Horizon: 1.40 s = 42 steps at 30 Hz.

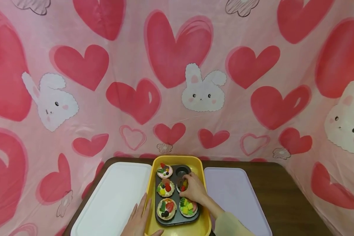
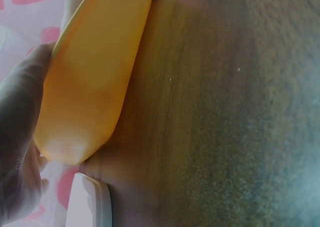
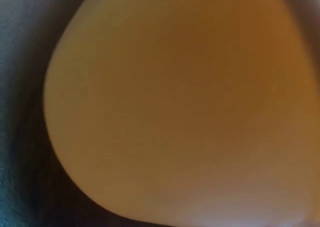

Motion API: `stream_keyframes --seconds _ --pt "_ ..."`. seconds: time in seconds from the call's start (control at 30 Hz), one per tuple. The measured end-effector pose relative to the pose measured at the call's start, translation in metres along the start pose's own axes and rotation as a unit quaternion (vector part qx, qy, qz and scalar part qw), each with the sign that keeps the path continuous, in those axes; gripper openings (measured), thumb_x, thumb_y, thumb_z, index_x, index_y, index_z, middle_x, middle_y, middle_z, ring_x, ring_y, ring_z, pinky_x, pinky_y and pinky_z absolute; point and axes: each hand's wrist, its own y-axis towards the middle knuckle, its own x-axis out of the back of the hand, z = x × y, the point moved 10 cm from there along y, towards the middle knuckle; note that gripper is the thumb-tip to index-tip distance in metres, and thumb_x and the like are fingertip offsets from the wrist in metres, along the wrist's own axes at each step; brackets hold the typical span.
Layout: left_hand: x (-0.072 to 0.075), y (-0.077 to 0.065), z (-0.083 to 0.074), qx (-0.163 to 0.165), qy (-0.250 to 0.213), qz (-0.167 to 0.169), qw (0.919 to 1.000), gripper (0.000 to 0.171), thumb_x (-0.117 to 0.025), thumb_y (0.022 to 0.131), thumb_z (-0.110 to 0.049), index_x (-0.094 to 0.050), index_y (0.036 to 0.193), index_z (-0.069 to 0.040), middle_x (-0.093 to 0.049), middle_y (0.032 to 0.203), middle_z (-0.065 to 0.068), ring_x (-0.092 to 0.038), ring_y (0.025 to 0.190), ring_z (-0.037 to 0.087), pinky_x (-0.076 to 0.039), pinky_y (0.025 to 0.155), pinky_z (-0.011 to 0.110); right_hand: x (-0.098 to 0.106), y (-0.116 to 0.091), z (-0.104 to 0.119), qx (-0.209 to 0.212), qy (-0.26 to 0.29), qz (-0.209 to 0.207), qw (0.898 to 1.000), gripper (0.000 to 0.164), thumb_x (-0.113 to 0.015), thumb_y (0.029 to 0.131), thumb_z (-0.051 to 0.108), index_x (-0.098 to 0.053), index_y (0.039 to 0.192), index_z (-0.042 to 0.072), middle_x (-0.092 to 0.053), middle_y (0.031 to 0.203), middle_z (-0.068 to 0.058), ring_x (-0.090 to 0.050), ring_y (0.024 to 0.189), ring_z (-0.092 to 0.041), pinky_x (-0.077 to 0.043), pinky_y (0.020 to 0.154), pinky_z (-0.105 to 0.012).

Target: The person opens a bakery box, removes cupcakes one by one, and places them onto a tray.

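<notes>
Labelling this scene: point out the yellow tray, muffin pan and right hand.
Yellow tray (image 1: 177,230), head view: bare near floor.
Muffin pan (image 1: 181,171), head view: its empty cup.
Right hand (image 1: 195,188), head view: back of hand.

Deep tray (image 1: 177,231): yellow, reading orange in the left wrist view.
Muffin tin (image 1: 177,196): dark grey.
Pinched tart (image 1: 182,188): brown and red where it shows.
Nearest right tart (image 1: 188,207): yellow cubes, green and pink.
Nearest left tart (image 1: 166,209): cream topped with red, green and near-black.
Middle left tart (image 1: 166,188): red, yellow and brown over cream.
Far left tart (image 1: 165,171): red, green and dark on pale pink.
Left tray (image 1: 115,196): white.
Right tray (image 1: 236,200): lilac.
Sleeve (image 1: 231,225): pale green.
Desk (image 1: 286,196): dark brown, wood-grained.
Backdrop (image 1: 171,106): pink, printed with red hearts (image 1: 177,49), pink-cheeked white rabbits (image 1: 203,98) and grey-sketched clouds (image 1: 242,6).
</notes>
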Motion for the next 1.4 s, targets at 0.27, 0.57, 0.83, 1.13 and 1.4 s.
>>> stream_keyframes --seconds 0.27,0.57,0.83,1.13,1.4 --pt "0.000 0.002 0.000 0.009 -0.001 0.010 0.9999 0.125 -0.056 0.072 -0.091 -0.029 0.160 -0.007 -0.015 0.170 0.014 -0.036 0.146 0.047 -0.032 0.117 0.067 0.019 0.003 0.012 0.017 0.076 -0.013 0.997 0.065 -0.089 0.068 0.022 -0.058 0.123 0.006 -0.065 0.117 -0.011 -0.061 0.100 -0.021 -0.056 0.093 -0.043" --pt "-0.002 0.001 0.000 0.014 -0.005 0.016 0.9998 0.125 -0.057 0.072 -0.090 -0.029 0.160 -0.007 -0.014 0.170 0.015 -0.036 0.145 0.050 -0.034 0.115 0.068 0.024 -0.002 0.009 0.015 0.133 0.015 0.991 0.064 -0.088 0.069 0.012 -0.054 0.123 0.008 -0.065 0.108 -0.007 -0.055 0.090 -0.017 -0.048 0.077 -0.027" --pt "-0.002 0.001 0.001 0.021 -0.014 0.021 0.9995 0.126 -0.058 0.071 -0.091 -0.029 0.160 -0.007 -0.013 0.170 0.014 -0.036 0.144 0.051 -0.036 0.113 0.070 0.026 -0.007 -0.006 -0.027 0.213 0.012 0.977 0.069 -0.091 0.072 0.017 -0.051 0.127 0.010 -0.063 0.116 -0.020 -0.061 0.100 -0.028 -0.056 0.080 -0.038" --pt "-0.003 0.002 0.001 0.031 -0.023 0.028 0.9989 0.124 -0.060 0.070 -0.089 -0.031 0.160 -0.010 -0.012 0.171 0.012 -0.035 0.144 0.053 -0.037 0.111 0.071 0.037 -0.013 -0.020 -0.099 0.323 0.014 0.941 0.070 -0.092 0.074 0.018 -0.053 0.131 0.011 -0.065 0.111 -0.011 -0.060 0.088 -0.015 -0.052 0.076 -0.026" --pt "-0.003 0.002 0.002 0.033 -0.025 0.028 0.9987 0.122 -0.062 0.070 -0.088 -0.032 0.160 -0.010 -0.013 0.171 0.012 -0.035 0.143 0.055 -0.038 0.109 0.072 0.057 -0.021 -0.029 -0.102 0.352 0.013 0.931 0.070 -0.088 0.077 0.015 -0.049 0.135 0.012 -0.065 0.116 -0.014 -0.062 0.095 -0.019 -0.056 0.081 -0.026"
